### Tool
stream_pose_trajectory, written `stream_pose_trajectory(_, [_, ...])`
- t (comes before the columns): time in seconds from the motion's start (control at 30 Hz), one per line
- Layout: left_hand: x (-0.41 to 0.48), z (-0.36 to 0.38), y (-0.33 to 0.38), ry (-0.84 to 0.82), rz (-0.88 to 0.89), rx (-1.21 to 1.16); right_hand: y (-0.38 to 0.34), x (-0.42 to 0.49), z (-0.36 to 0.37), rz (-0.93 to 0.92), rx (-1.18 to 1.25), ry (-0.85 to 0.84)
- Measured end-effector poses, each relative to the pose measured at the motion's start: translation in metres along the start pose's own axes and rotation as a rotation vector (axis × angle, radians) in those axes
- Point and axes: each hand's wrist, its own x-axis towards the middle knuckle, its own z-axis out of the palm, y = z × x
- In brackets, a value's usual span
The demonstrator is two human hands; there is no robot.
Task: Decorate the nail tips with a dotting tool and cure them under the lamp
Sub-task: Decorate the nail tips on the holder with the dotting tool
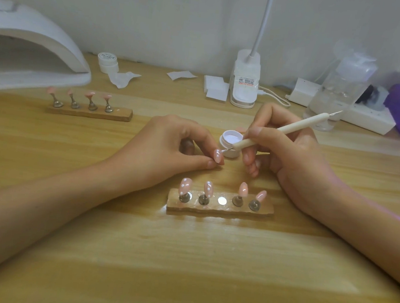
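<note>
Four pink nail tips (185, 186) are stood on a wooden holder (220, 208) on the worktop (184, 258); just behind, another nail tip (218, 155) is pinched in the left hand (168, 146) and touched by a dotting tool (280, 130) gripped in the right hand (288, 156), with an open jar (232, 139) beyond and the lamp (29, 47) far left

One camera sits on my head, looking forward and down across the pale wooden tabletop (184, 258). It is close above my left hand (168, 146) and right hand (295, 157), which sit mid-frame. My forearms enter from the lower corners, and the white wall (157, 14) fills the top.
</note>
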Motion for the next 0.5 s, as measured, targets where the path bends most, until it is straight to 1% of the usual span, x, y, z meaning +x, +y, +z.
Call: stream_pose_trajectory(0.5, [0.0005,0.0002,0.0004,0.001,-0.003,0.008,0.0004,0.0005,0.001,0.055,-0.072,-0.023])
